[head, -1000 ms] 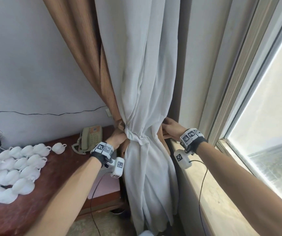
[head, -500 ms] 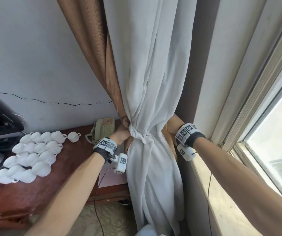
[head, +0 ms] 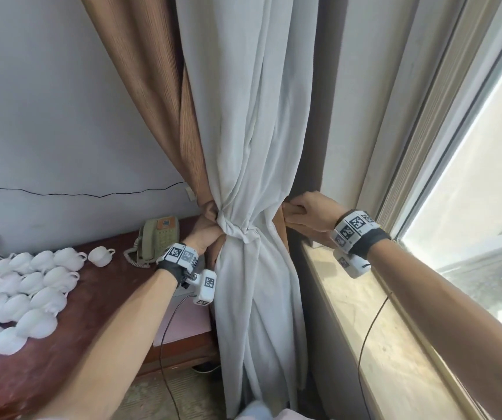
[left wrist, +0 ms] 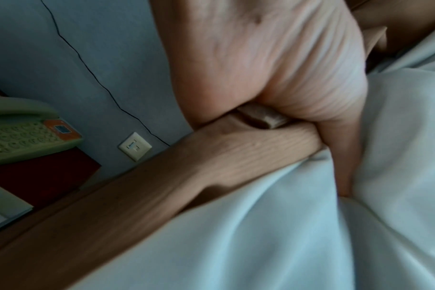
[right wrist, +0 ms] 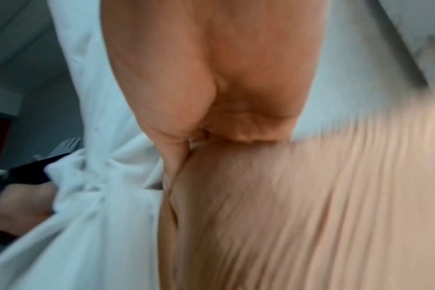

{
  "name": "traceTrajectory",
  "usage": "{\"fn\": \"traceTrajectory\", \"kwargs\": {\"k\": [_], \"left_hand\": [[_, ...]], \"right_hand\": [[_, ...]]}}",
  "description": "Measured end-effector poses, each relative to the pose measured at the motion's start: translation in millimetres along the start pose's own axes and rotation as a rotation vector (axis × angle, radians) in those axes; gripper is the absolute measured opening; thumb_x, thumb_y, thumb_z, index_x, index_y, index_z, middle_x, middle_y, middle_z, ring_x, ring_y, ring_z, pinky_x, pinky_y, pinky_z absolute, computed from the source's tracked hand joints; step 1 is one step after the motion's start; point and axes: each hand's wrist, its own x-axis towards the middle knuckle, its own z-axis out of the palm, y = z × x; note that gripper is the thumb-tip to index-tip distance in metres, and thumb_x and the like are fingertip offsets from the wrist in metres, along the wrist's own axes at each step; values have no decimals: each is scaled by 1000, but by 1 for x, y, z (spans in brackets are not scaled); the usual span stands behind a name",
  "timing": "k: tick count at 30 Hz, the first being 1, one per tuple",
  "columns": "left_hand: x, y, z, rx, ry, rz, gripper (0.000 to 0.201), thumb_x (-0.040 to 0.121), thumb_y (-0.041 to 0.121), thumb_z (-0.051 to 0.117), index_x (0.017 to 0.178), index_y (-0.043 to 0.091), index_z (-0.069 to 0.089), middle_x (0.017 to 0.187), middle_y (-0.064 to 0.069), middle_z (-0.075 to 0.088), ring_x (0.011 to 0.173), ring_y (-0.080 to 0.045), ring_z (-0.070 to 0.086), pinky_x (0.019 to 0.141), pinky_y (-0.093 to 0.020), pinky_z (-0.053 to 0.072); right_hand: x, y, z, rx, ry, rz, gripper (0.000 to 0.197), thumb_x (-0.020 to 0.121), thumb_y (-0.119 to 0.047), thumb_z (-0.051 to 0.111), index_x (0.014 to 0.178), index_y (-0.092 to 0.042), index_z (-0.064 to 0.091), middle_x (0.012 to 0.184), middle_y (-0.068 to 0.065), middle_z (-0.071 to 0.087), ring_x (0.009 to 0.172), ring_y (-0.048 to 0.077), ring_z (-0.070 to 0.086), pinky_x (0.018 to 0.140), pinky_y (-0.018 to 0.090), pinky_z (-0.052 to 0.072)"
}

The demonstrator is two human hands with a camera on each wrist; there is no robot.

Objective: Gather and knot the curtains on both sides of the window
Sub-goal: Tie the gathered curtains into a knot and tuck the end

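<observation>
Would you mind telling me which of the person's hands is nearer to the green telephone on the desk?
Left. The left hand grips the brown curtain just right of the telephone; the right hand holds brown fabric on the far side of the white curtain, by the windowsill.

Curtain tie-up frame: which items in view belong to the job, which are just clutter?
Job:
white sheer curtain, knotted at mid-height
brown woven curtain
left hand gripping the brown fabric
right hand gripping the brown fabric

Clutter:
white ceramic cups
beige desk telephone
dark red wooden desk
</observation>
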Motion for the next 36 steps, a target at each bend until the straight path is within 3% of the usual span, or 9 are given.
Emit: {"fn": "traceTrajectory", "kwargs": {"k": [4,7,13,19,24,28,32,34,36], "left_hand": [[-4,14,20,-24,92,22,44,93,5,74,134,3,60,119,-5,64,115,-20,62,91,-22,45],[-2,19,37,-96,76,-42,43,97,7,70,138,2,58,122,-5,61,113,-19,58,92,-24,42],[-3,25,57,-133,82,47,24,87,-6,74,101,13,69,101,-1,70,105,-17,62,77,-14,50],[-3,14,63,-127,130,126,42,84,-6,78,123,-1,66,111,-5,67,107,-17,66,74,-7,51],[4,9,64,-150,120,169,34,78,-4,84,103,14,69,97,2,71,100,-18,70,69,-3,51],[8,3,79,-20,145,224,37,77,3,85,110,11,68,103,-6,75,103,-20,74,82,-18,58],[-11,2,81,333,331,411,15,91,3,66,95,18,63,83,2,64,73,-10,66,62,-11,42],[-41,24,105,333,217,323,30,95,-3,62,101,26,55,97,2,61,83,-7,59,72,-24,51],[-46,28,104,616,238,371,45,96,-12,43,126,22,43,133,-17,52,112,-23,49,80,-49,53]], "right_hand": [[-32,-11,3,-15,33,-11,8,103,-29,54,99,-23,50,84,5,63,76,33,60,68,42,51],[-50,-17,16,47,88,-33,41,104,-20,53,141,-27,36,89,10,67,71,33,60,67,43,53],[-67,-26,30,-3,-57,-145,26,104,-14,49,123,-19,67,101,9,74,94,33,68,85,38,53],[-74,-36,25,-109,-161,-137,46,96,1,46,135,-17,61,118,10,72,106,31,67,78,29,42],[-79,-36,28,-396,61,-353,12,100,-29,66,107,-21,72,102,2,73,96,28,69,78,40,54],[-74,-35,45,-466,405,-605,27,96,-44,61,80,-25,72,93,0,63,91,24,57,76,36,39],[-66,-44,43,-514,451,-724,27,98,-50,64,84,-31,77,137,8,62,121,31,58,108,46,43],[-60,-48,36,-553,402,-735,24,97,-51,63,91,-34,79,158,5,49,142,33,48,123,50,29],[-55,-52,33,-591,368,-716,21,97,-50,65,95,-36,80,163,0,43,148,33,39,123,56,24]]}}
